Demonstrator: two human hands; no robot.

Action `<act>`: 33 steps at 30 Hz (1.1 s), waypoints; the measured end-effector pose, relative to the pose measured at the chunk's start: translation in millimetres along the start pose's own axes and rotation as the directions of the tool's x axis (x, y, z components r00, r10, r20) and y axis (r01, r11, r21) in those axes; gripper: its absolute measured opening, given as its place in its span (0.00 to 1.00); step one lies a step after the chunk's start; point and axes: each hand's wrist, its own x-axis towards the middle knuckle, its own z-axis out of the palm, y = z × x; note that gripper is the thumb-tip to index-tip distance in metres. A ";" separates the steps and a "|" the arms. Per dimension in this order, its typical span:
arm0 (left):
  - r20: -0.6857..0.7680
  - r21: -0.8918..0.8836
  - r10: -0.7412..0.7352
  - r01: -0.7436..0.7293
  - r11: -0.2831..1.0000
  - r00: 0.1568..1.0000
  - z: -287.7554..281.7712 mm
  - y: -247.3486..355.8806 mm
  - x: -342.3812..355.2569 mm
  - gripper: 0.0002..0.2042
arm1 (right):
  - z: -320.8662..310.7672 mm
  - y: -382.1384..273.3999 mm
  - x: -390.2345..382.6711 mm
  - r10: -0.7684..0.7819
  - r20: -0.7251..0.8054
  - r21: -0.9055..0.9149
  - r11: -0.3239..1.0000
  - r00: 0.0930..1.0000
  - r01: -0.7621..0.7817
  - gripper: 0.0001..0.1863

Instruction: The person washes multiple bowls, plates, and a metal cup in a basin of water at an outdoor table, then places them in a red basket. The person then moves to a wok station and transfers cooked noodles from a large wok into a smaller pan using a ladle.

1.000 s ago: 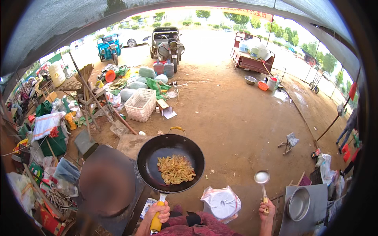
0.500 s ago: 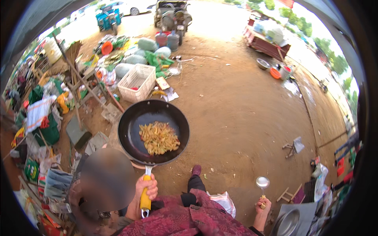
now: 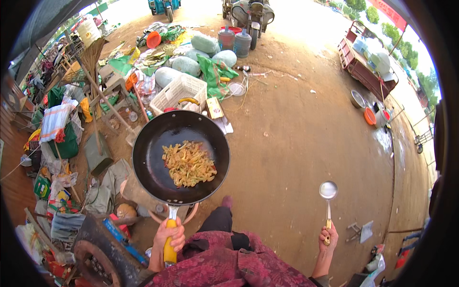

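My left hand (image 3: 170, 237) is closed around the yellow handle of a black frying pan (image 3: 148, 167). A heap of cooked, shredded yellow-brown food (image 3: 189, 164) lies in the middle of the pan, with small red bits in it. The pan is held roughly level in front of me, over what looks like a stove or stand, mostly hidden beneath it. Out to the right, my right hand (image 3: 328, 235) grips the pale handle of a metal ladle (image 3: 328, 190), bowl end up and apart from the pan. The inside of the ladle looks shiny; I cannot tell whether it holds anything.
Beyond the pan stands a white plastic crate (image 3: 184, 91), near large pale green melons (image 3: 185, 66) and water jugs (image 3: 242, 43). Clutter, a broom (image 3: 91, 57) and a shovel (image 3: 133, 136) crowd the left. A red cart (image 3: 363, 55), basins and a small stool (image 3: 359, 231) stand right on bare ground.
My view has shifted, so the surroundings sit differently. The ladle in my right hand has come up and forward. A blurred shape beside my left arm is out of view. The pan stays held.
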 end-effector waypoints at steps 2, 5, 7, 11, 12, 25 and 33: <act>-0.119 -0.168 -0.012 -0.008 0.986 0.993 0.2 13.8 63.6 0.07 | 48.4 -9.6 54.4 0.009 0.061 -0.006 1.000 0.998 -0.008 0.30; 0.043 0.019 0.131 -0.131 0.991 0.991 -2.8 54.9 203.1 0.06 | 123.9 -20.6 138.9 0.024 0.081 0.038 0.999 0.996 -0.027 0.30; 0.097 -0.039 0.107 -0.104 0.994 0.989 9.9 75.0 251.1 0.06 | 157.8 -32.7 166.0 0.030 0.082 0.012 0.999 0.996 -0.031 0.30; 0.136 -0.070 0.056 -0.047 0.996 0.989 50.6 114.9 347.7 0.07 | 206.4 -63.9 227.6 0.036 0.120 0.028 0.999 0.992 -0.040 0.28; 0.135 -0.103 0.039 -0.025 0.994 0.990 60.7 123.5 372.7 0.07 | 213.4 -69.9 242.8 0.015 0.060 0.039 0.999 0.998 -0.017 0.29; 0.077 -0.141 0.078 -0.066 0.988 0.994 94.1 141.3 676.6 0.08 | 254.6 -139.1 553.3 0.041 -0.188 0.135 0.991 0.981 -0.016 0.16; -0.033 -0.197 0.156 -0.160 0.967 0.987 144.4 161.0 852.5 0.09 | 435.7 -221.0 808.6 0.107 -0.070 -0.037 0.993 0.992 -0.110 0.18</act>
